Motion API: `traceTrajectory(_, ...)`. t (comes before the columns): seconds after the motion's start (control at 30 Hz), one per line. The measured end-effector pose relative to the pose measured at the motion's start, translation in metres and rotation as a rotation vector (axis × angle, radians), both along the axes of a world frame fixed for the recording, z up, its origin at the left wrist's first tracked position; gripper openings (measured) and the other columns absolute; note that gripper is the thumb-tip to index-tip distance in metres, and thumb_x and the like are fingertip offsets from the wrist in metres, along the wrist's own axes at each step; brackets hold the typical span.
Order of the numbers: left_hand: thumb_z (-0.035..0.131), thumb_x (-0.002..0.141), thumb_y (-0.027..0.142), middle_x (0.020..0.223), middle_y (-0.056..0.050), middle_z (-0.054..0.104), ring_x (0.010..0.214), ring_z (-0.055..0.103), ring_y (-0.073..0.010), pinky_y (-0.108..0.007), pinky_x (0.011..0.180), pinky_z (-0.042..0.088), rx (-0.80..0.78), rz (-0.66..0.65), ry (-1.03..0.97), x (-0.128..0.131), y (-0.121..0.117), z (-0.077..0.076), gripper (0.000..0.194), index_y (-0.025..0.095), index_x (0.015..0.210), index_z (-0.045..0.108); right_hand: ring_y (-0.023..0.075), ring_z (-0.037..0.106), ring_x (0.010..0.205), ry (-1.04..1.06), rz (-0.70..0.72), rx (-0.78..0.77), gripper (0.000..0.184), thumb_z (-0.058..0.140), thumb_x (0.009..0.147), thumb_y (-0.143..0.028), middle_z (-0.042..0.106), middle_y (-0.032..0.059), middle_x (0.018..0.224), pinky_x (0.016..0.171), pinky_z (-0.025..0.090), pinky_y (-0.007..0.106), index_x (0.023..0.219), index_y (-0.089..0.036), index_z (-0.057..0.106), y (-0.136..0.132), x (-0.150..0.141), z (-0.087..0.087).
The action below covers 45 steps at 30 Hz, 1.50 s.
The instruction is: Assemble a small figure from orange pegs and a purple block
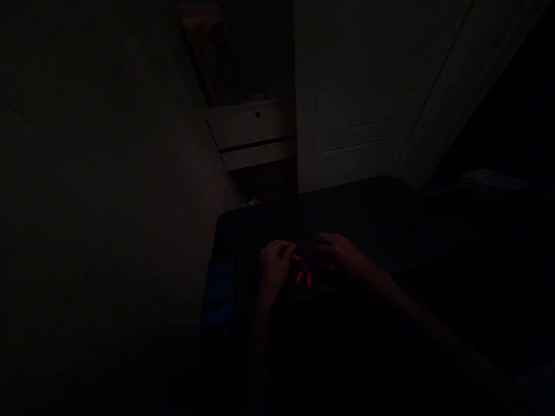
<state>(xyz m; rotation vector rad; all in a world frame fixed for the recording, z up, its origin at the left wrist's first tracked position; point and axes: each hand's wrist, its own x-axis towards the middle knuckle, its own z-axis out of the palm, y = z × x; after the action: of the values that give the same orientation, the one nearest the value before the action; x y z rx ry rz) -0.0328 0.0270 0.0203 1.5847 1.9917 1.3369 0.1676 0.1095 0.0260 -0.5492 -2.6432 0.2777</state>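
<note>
In very dim light, a small figure-like shape [305, 266] lies on the dark table, with a purplish middle and several short red strips around it. Two red strips [309, 279] stick out at its lower end. My left hand [274, 264] is at its left, thumb and forefinger bent together close to a red strip [296, 257]. Across from it, my right hand [336, 252] has its fingers closed at the shape's upper right side and covers part of it. What either hand's fingertips hold is too dark to make out.
The dark table [359, 211] has a rounded far edge. A flat bluish rectangular object [219, 289] lies at its left edge. Behind stand a pale drawer unit [255, 124] and a light panelled door [359, 98]. A wall [130, 173] rises on the left.
</note>
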Motion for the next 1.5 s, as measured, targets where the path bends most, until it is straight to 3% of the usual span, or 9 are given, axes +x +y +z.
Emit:
traceTrajectory(0.53,0.071,0.087,0.017,0.087,-0.004,0.078,0.086,0.071,-0.0199,-0.032,0.081,0.052,-0.007,0.006,0.007,0.001,-0.001,0.003,0.009,0.019,0.080,0.077,0.0216,0.067,0.091,-0.057,-0.037,-0.019,0.021,0.064,0.096,-0.018,0.068,0.0106,0.110,0.080,0.049,0.034,0.114,-0.021,0.076,-0.002,-0.004,0.005)
traceTrajectory(0.93,0.071,0.088,0.018,0.088,-0.005,0.078,0.087,0.072,-0.0204,-0.033,0.083,0.052,-0.003,-0.004,0.018,0.000,0.000,0.001,0.009,0.018,0.082,0.077,0.0244,0.067,0.096,-0.140,0.045,0.117,0.022,0.066,0.096,-0.021,0.070,0.0111,0.110,0.084,0.045,0.038,0.116,-0.021,0.076,0.004,-0.005,0.006)
traceTrajectory(1.23,0.070,0.089,0.021,0.086,-0.005,0.078,0.085,0.072,-0.0197,-0.031,0.081,0.051,0.012,0.007,-0.032,0.000,-0.001,0.001,0.011,0.019,0.080,0.076,0.0220,0.069,0.091,0.081,0.008,-0.077,0.021,0.065,0.096,-0.023,0.070,0.0106,0.108,0.079,0.053,0.034,0.113,-0.021,0.077,0.004,-0.003,0.003)
traceTrajectory(1.5,0.065,0.091,0.038,0.067,-0.002,0.074,0.067,0.070,-0.0181,-0.026,0.064,0.049,-0.009,-0.046,-0.307,0.010,-0.002,0.010,0.028,0.018,0.075,0.075,0.0197,0.073,0.087,0.428,-0.012,-0.383,0.015,0.065,0.098,-0.032,0.076,0.0061,0.097,0.077,0.056,0.030,0.102,-0.021,0.076,-0.009,-0.020,0.014)
